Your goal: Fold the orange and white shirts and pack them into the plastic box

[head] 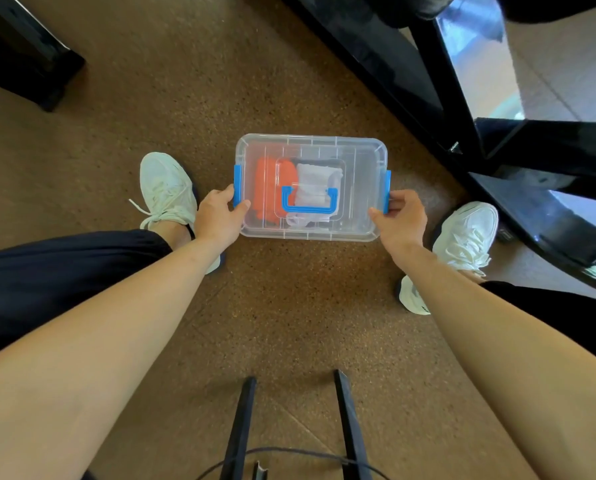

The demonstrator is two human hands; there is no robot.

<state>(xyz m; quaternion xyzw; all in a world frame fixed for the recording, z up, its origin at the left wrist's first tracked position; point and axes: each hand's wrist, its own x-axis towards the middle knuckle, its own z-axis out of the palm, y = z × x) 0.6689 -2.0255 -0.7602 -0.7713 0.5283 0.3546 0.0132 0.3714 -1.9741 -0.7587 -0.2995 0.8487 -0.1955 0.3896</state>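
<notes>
Shirts lie inside the clear plastic box (pixel 358 188), which sits on the brown floor (pixel 289 306) between the left sneaker (pixel 166 188) and the right sneaker (pixel 462 237). The orange shirt (pixel 265 188) is on the left and the white shirt (pixel 315 181) touches it on the right. Both show through the closed lid (pixel 310 143) with its blue handle (pixel 308 206). The left hand (pixel 216 216) grips the left latch (pixel 237 185), thumb on the lid's edge. The right hand (pixel 402 220) pinches the right latch (pixel 387 190) between thumb and fingers. Black furniture (pixel 428 81) stands far right.
</notes>
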